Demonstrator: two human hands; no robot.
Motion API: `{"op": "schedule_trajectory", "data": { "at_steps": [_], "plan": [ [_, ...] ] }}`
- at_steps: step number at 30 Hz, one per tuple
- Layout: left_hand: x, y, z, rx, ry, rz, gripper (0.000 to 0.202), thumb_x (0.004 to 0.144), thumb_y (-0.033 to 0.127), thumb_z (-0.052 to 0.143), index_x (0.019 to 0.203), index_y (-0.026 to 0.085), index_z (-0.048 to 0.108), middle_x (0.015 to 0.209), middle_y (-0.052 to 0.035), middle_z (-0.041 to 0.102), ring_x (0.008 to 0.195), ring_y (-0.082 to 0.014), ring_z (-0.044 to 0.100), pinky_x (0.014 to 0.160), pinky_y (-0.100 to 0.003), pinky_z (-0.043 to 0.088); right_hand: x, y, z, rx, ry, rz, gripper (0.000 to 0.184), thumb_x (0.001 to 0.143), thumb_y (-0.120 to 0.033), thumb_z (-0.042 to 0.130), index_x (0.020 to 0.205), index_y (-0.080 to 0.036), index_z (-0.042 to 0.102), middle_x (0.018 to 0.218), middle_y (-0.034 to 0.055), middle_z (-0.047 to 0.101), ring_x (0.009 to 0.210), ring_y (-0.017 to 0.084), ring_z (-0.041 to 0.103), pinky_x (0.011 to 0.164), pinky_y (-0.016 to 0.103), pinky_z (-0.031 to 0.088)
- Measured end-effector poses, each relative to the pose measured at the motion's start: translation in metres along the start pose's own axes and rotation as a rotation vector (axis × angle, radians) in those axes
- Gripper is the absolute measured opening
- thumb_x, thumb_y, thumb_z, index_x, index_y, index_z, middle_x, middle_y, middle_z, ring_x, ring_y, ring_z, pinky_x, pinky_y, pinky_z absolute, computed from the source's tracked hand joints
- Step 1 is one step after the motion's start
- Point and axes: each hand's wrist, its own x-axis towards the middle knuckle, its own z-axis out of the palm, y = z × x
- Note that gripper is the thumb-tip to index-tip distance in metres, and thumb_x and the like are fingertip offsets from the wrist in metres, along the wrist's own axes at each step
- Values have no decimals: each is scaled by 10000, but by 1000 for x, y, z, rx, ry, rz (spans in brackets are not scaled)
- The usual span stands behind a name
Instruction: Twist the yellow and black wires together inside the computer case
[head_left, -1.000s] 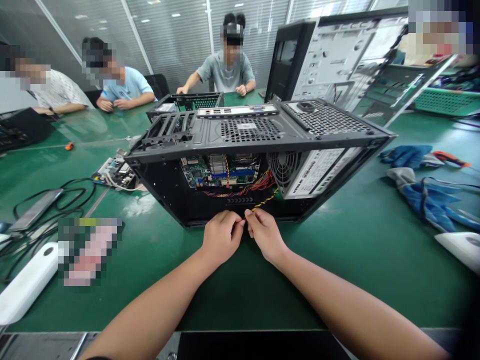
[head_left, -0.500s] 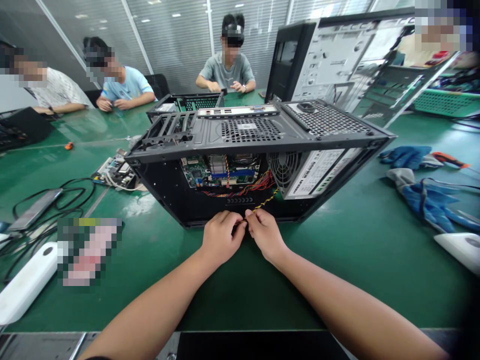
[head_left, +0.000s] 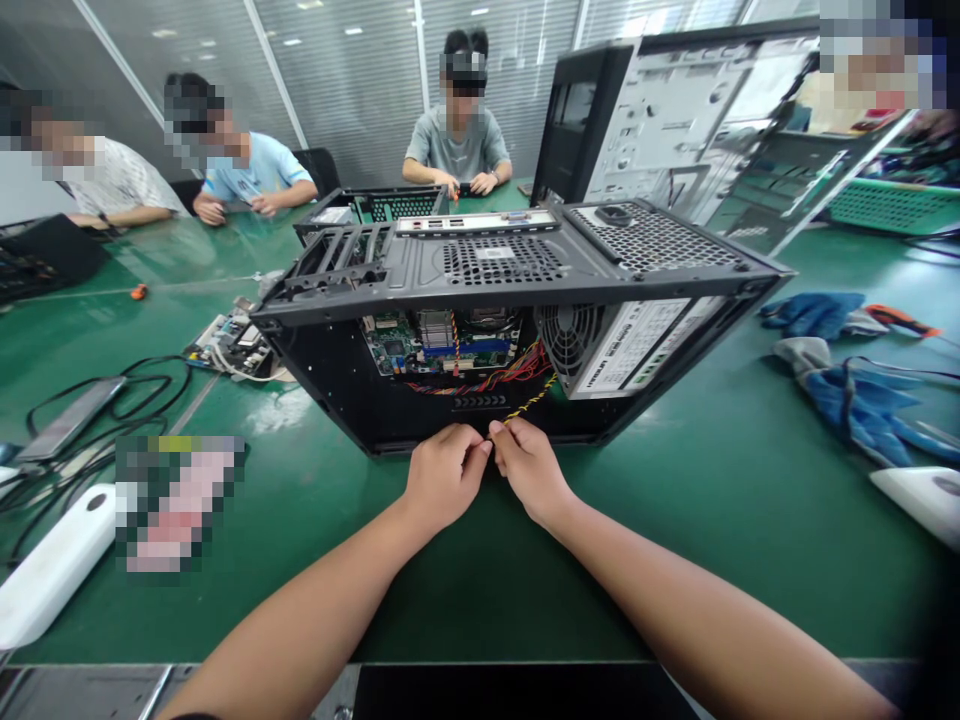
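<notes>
A black computer case (head_left: 420, 300) lies on the green table with its open side facing me. Inside it I see a motherboard (head_left: 397, 358), a bundle of red and coloured wires (head_left: 517, 368) and a power supply (head_left: 634, 350) with a fan grille. From below the power supply a twisted yellow-and-black cable (head_left: 534, 400) runs out to my hands. My right hand (head_left: 531, 468) pinches this cable at the case's near edge. Fingertip to fingertip with it, my left hand (head_left: 446, 475) is closed in a pinch; the cable's end is hidden between the fingers.
A loose circuit board (head_left: 236, 340) lies left of the case, near black cables (head_left: 75, 400) and a white device (head_left: 56, 570). Blue gloves (head_left: 847, 400) lie at the right. Another case (head_left: 585, 120) stands behind. Three people sit across the table.
My hands stay at the case's near edge, with the left fingers slightly shifted so less of the cable shows between them. Across the table, a person's hands have moved together around an orange-tipped thing.
</notes>
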Motion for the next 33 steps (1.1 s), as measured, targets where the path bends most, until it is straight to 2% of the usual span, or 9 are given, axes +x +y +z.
{"op": "schedule_trajectory", "data": {
  "at_steps": [7, 13, 24, 33],
  "plan": [
    [-1, -2, 0, 87, 97, 95, 185, 968, 240, 533, 815, 198, 628, 754, -23, 632, 708, -159, 582, 678, -290, 447, 1, -2, -1, 0, 18, 36, 492, 827, -632, 627, 599, -227, 464, 480, -49, 445, 430, 109, 402, 437, 258, 319],
    [-1, -5, 3, 141, 111, 123, 163, 962, 247, 545, 833, 206, 634, 787, -29, 655, 738, -169, 594, 703, -305, 463, 0, -2, -1, 4, 11, 26, 493, 830, -626, 620, 588, -229, 455, 493, -44, 449, 441, 112, 403, 438, 260, 321],
    [-2, -3, 2, 136, 66, 88, 140, 946, 236, 540, 831, 211, 617, 777, -26, 652, 748, -177, 612, 717, -310, 476, 0, 0, -1, -10, 15, 16, 469, 842, -590, 623, 591, -226, 468, 513, -34, 484, 453, 118, 447, 454, 262, 357],
    [0, 0, -1, 38, -18, -14, 169, 962, 219, 521, 814, 208, 601, 765, -6, 641, 695, -146, 601, 642, -267, 437, 0, 0, 0, -18, 3, -4, 454, 865, -573, 597, 596, -232, 463, 504, -34, 476, 454, 124, 450, 461, 267, 361]
  ]
}}
